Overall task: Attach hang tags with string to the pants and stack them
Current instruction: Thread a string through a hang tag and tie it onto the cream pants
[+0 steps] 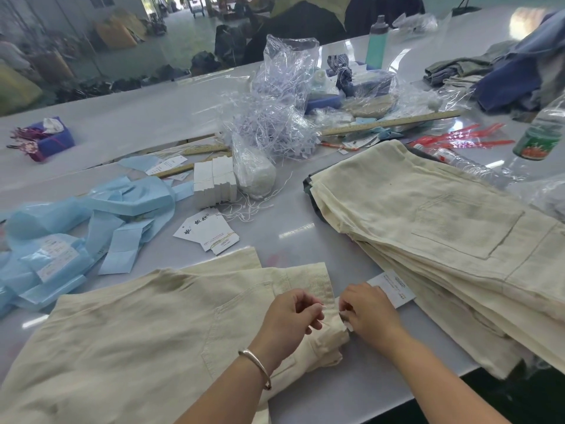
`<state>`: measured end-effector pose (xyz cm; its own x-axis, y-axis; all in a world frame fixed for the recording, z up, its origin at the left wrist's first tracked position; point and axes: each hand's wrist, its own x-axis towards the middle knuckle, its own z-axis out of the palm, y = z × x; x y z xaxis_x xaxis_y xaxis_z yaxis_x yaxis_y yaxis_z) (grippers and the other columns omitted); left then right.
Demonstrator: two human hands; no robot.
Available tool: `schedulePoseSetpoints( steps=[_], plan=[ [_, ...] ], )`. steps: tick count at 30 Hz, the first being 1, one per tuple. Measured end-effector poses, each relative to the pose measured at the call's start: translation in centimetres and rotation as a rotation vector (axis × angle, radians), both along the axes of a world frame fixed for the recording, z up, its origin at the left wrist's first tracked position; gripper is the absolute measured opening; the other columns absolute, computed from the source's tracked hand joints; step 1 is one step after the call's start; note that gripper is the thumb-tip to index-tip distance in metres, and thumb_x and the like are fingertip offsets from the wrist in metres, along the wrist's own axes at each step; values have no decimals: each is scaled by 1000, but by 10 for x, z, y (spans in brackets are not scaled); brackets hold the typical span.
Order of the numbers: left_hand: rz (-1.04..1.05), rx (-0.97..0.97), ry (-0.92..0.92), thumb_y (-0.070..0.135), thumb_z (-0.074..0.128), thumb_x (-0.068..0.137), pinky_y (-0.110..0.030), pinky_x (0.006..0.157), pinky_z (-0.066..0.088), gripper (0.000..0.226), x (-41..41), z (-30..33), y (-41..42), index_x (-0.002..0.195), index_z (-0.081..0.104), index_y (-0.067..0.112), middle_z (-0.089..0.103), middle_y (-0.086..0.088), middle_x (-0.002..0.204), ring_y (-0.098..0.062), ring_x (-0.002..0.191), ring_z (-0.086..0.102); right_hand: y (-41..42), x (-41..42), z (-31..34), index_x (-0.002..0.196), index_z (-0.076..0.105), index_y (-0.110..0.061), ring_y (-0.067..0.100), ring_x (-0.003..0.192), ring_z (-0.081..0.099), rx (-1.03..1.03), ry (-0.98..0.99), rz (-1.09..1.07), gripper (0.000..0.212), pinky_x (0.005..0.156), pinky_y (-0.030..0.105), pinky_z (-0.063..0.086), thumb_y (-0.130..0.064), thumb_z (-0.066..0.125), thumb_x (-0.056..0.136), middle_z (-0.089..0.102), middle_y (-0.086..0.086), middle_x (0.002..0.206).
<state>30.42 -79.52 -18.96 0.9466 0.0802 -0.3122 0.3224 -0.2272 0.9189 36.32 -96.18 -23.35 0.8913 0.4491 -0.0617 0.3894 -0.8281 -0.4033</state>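
On the grey surface [305,215], cream pants [146,316] lie waistband toward the person, so both hands reach it. Left fingers [312,306] and right fingers [345,307] pinch string there; the tag [394,286] waits beside, the stack [443,228] alongside for finished pairs.

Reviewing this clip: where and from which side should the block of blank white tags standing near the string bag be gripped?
Pinch the white tag block across its two broad faces, coming from above. The tags stand on edge, packed together, tops exposed; the string bag crowds its right side.
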Motion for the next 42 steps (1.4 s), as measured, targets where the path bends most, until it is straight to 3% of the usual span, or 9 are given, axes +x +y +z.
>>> schedulePoseSetpoints(
  steps=[2, 5, 8, 11, 17, 26, 30, 36, 42],
  plan=[
    [-7, 42, -42, 6, 59, 94, -14, 53, 43, 17, 0, 2, -2, 79, 60, 15, 65, 5, 66, -1, 54, 60, -1, -4, 9, 72, 58, -19, 17, 78, 56, 300, 68, -174, 16, 69, 25, 38, -14, 65, 85, 61, -5, 76],
    [-4, 78, -121, 10, 60, 94, -12, 53, 41, 17, 0, 8, -7, 78, 60, 18, 64, 8, 64, -2, 55, 60, -4, -11, 27, 68, 58, -10, 19, 61, 54, 862, 391, -367, 21, 62, 29, 44, 3, 65, 83, 64, 6, 62],
    [-17, 122, -189, 10, 62, 92, -15, 57, 43, 18, 2, 15, -12, 77, 61, 21, 63, 12, 60, -4, 54, 59, -2, -17, 42, 77, 57, -1, 23, 62, 57, 1092, 590, -333, 15, 63, 30, 46, 12, 61, 83, 66, 17, 66],
    [-20, 191, -225, 12, 64, 90, -19, 60, 46, 23, 3, 19, -14, 72, 61, 26, 63, 14, 58, -3, 54, 57, -1, -21, 50, 82, 54, 2, 23, 63, 58, 1257, 698, -307, 15, 59, 25, 47, 16, 57, 83, 64, 17, 67],
    [-45, 182, -234, 9, 64, 89, -28, 64, 51, 23, -2, 22, -14, 73, 62, 25, 65, 18, 60, -3, 56, 57, -2, -28, 53, 86, 53, 2, 24, 61, 57, 1339, 794, -283, 15, 57, 24, 49, 16, 56, 82, 62, 21, 69],
    [-79, 243, -270, 12, 66, 88, -10, 60, 43, 25, -6, 24, -10, 72, 59, 30, 66, 23, 62, 4, 58, 59, 2, -29, 51, 88, 53, 2, 21, 60, 60, 1366, 803, -275, 18, 55, 23, 48, 17, 56, 81, 61, 13, 66],
    [-100, 275, -281, 15, 67, 88, -10, 60, 42, 23, -7, 26, -11, 73, 59, 30, 65, 26, 62, 4, 60, 59, 3, -29, 50, 87, 54, 1, 21, 61, 59, 1399, 837, -288, 17, 55, 23, 47, 12, 59, 75, 60, 13, 66],
    [-103, 286, -285, 18, 68, 88, -21, 63, 46, 13, -6, 25, -12, 77, 62, 23, 63, 11, 65, -6, 64, 58, 1, -32, 46, 85, 54, -1, 19, 60, 58, 1514, 960, -339, 17, 56, 22, 49, 7, 60, 71, 58, 15, 67],
    [-153, 350, -329, 18, 67, 87, -11, 59, 39, 19, -4, 24, -14, 73, 60, 28, 65, 18, 65, 1, 60, 54, -2, -33, 48, 85, 54, -1, 20, 61, 58, 1463, 866, -321, 17, 56, 23, 47, 11, 60, 74, 59, 12, 67]
  ],
)
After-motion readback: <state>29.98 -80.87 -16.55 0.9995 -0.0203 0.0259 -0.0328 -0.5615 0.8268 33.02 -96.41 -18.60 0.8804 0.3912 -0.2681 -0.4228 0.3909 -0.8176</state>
